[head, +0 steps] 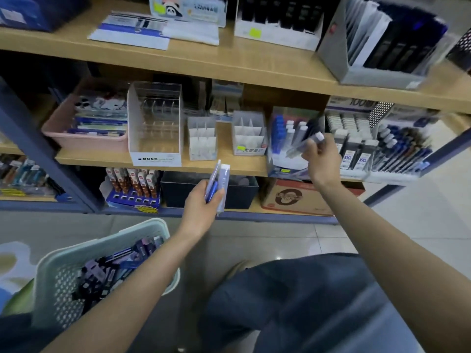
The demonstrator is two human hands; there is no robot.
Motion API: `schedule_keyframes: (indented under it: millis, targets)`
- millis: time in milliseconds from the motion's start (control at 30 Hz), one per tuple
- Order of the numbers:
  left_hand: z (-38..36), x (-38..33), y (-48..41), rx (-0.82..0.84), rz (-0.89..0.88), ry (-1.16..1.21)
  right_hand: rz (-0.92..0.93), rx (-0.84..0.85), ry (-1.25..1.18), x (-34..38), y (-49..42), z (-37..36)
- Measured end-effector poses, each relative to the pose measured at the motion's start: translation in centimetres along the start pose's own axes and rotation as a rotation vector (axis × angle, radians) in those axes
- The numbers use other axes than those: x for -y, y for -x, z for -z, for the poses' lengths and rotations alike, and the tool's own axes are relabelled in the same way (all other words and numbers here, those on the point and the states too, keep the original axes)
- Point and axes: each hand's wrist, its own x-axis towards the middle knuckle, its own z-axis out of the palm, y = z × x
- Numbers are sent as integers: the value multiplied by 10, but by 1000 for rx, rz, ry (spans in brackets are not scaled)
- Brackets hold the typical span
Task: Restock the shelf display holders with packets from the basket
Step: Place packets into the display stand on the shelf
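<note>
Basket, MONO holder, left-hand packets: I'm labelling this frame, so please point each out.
basket (102,242): head view, on its pale rim.
MONO holder (155,159): head view, on its printed front panel.
left-hand packets (224,174): head view, on the white packet's upper end.

Landmark: clear acrylic MONO display holder (155,128), top open, front approach free. Left of it, pink plastic tray (84,142) touching. Right of it, white card divider box (202,142), narrow gap. Above it, wooden shelf board (204,62) limits headroom.

Purple packets (112,270) loose in pale-green basket (102,240); clear holder (281,160) half-full.
</note>
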Motion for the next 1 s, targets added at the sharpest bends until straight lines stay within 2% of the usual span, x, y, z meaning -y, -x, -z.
schedule_keyframes:
  millis: [233, 567, 867, 1000]
  targets:
    - [-22, -4, -33, -36, -78, -75, 94, 26, 160, -29, -61, -11]
    - [-35, 12, -58, -16, -16, -58, 287, 112, 339, -39, -83, -27]
    - [-38, 15, -63, -1, 16, -48, 301, 235, 390, -50, -89, -20]
    - [-40, 15, -65, -4, 24, -62, 230, 294, 396, -53, -85, -28]
